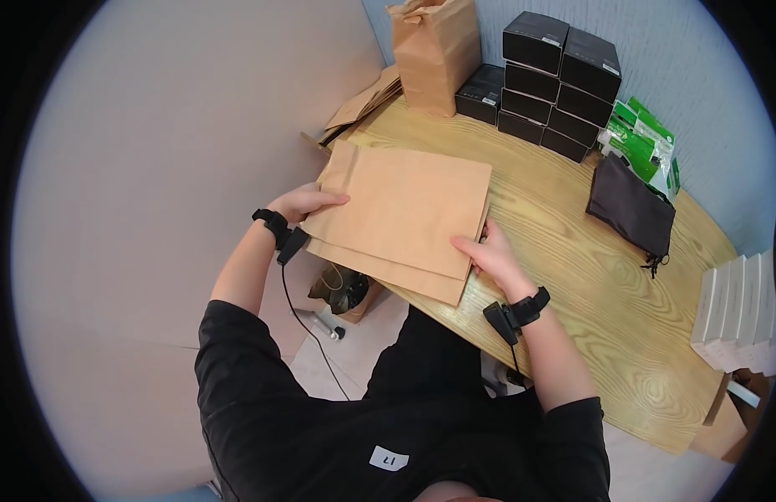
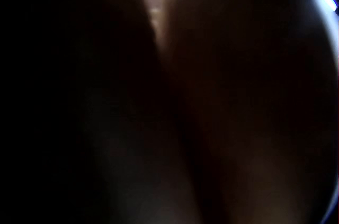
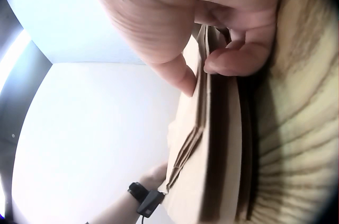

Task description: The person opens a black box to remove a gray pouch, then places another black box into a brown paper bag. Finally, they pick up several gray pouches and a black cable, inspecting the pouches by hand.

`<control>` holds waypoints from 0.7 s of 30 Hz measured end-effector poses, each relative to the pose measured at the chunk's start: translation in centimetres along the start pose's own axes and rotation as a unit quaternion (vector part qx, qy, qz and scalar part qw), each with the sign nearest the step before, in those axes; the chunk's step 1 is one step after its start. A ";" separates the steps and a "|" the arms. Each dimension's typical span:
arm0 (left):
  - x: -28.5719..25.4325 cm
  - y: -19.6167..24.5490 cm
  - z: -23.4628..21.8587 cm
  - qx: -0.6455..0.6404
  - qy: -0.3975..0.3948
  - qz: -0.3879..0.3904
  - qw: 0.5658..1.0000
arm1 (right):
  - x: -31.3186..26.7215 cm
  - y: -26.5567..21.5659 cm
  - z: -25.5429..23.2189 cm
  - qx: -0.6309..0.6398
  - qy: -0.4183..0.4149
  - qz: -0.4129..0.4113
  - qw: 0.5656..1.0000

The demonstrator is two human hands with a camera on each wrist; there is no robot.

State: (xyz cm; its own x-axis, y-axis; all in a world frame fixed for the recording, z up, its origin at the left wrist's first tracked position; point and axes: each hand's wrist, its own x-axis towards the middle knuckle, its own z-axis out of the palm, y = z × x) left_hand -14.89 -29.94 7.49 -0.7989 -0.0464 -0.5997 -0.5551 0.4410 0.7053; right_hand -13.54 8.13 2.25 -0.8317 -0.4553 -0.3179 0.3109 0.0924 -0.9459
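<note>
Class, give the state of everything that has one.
Flat paper bags: folded, layered, held
Left hand: gripping their left edge
Right hand: pinching their right edge
Tall paper bag: upright, opened out
Black boxes: closed, mostly stacked
Dark pouch: lying flat
White boxes: lined up
Green packets: heaped

Left arm (image 1: 242, 263): one, bent at the elbow, forearm bare, angled forward and inward.
Left hand (image 1: 308, 201): one, in a grip, thumb (image 1: 334, 199) extended inward; remaining fingers hidden in the head view, the left wrist view too dark to tell.
Right arm (image 1: 559, 356): one, forearm bare, slanting forward and inward.
Right hand (image 1: 495, 251): one, pinching, thumb pointing toward the left hand, fingers (image 3: 241, 59) curled opposite it. Hands apart.
</note>
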 end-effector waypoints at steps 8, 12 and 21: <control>-2.0 0.6 3.2 -0.153 0.031 0.173 0.973 | 1.5 1.7 -0.4 0.099 0.095 -0.194 0.971; -3.2 2.2 5.5 -0.208 0.112 0.291 0.927 | 1.0 0.2 -1.8 0.113 0.062 -0.208 0.970; -3.2 1.3 9.2 0.006 0.105 0.305 0.947 | 1.0 1.2 -7.3 -0.085 0.114 -0.202 0.969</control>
State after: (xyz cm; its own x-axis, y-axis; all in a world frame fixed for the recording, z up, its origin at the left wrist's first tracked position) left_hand -10.89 -20.96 6.83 -0.9990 0.0432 0.0060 0.0250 0.4536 0.8908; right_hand -17.39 14.28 0.31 -0.9554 -0.2799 0.0937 -0.1261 0.0999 -0.9870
